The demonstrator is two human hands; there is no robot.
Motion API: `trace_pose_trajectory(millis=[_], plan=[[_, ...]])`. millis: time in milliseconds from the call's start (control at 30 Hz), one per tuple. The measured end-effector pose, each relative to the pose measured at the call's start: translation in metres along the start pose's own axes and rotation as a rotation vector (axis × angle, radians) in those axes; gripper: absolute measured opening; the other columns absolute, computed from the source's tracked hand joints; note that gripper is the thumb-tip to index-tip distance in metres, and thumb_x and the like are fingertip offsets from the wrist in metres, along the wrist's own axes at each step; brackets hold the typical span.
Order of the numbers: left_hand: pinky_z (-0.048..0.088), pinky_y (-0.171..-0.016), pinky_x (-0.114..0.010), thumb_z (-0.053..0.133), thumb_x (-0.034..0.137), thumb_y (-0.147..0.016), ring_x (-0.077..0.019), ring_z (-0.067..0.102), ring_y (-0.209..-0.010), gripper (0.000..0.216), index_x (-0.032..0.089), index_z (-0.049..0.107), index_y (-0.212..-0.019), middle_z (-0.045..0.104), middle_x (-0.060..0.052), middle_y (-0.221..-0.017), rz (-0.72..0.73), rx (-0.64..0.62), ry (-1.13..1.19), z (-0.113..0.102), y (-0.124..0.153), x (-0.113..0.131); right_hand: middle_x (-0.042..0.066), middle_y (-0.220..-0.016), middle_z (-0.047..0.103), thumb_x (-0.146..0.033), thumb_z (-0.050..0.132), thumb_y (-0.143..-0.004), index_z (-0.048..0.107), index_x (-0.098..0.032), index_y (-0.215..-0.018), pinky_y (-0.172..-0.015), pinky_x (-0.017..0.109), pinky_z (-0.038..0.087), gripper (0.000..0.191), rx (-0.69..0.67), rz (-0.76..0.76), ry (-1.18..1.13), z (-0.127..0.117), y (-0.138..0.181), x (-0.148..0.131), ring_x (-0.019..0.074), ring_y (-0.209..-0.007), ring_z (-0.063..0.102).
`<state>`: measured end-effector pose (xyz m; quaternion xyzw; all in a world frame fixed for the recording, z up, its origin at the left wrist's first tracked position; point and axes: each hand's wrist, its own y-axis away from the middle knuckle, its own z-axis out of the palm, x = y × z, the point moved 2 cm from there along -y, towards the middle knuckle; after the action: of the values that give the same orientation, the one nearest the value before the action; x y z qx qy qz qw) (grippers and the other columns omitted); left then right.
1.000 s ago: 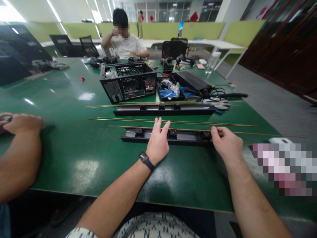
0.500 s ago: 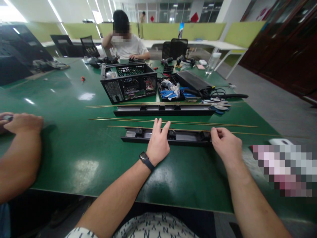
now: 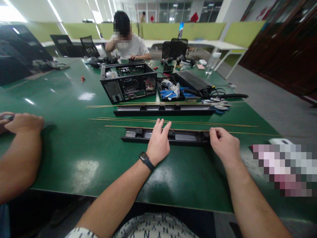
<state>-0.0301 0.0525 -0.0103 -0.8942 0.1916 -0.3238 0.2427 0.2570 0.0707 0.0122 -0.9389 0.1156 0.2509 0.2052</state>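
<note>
A long black channel [image 3: 185,142] lies crosswise on the green table in front of me. Small black blocks sit inside it, among them one near the left end [image 3: 139,132] and one by my right fingers [image 3: 204,136]. My left hand [image 3: 159,143], fingers spread, rests across the channel's middle and hides part of it. At the channel's right end, my right hand [image 3: 225,143] pinches a thin brass-coloured rod [image 3: 247,133] between thumb and forefinger. That rod runs along the channel's far edge and sticks out past both ends.
Several loose rods [image 3: 223,124] and a second black channel [image 3: 163,112] lie beyond. Farther back stand an open computer case [image 3: 128,82] and a tray with gloves [image 3: 170,91]. Another person's hand [image 3: 24,122] is at the left; a person [image 3: 131,46] sits opposite.
My right hand has shifted slightly left, and the pinched rod has slid left with it. My left hand stays almost in place.
</note>
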Motion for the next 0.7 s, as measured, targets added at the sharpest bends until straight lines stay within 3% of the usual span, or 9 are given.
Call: trace_pose_trajectory(millis=[433, 700], plan=[[0.045, -0.130, -0.057, 0.049, 0.009, -0.103, -0.0359, 0.045, -0.159, 0.052, 0.011, 0.053, -0.154, 0.055, -0.025, -0.158, -0.038, 0.035, -0.072, -0.0031, -0.0033, 0.0015, 0.008, -0.089, 0.079, -0.058, 0.057, -0.097, 0.079, -0.026, -0.095, -0.079, 0.036, 0.047, 0.039, 0.010, 0.088, -0.032, -0.0002, -0.0030, 0.0060, 0.0271, -0.089, 0.073], [0.047, -0.128, -0.057, 0.050, 0.010, -0.103, -0.0341, 0.049, -0.154, 0.049, 0.013, 0.055, -0.152, 0.060, -0.022, -0.153, -0.017, 0.037, -0.064, -0.0022, -0.0038, -0.0003, 0.008, -0.088, 0.079, -0.060, 0.055, -0.097, 0.079, -0.026, -0.096, -0.080, 0.037, 0.047, 0.042, 0.001, 0.109, -0.005, 0.0000, -0.0038, 0.0069, 0.0286, -0.091, 0.074]])
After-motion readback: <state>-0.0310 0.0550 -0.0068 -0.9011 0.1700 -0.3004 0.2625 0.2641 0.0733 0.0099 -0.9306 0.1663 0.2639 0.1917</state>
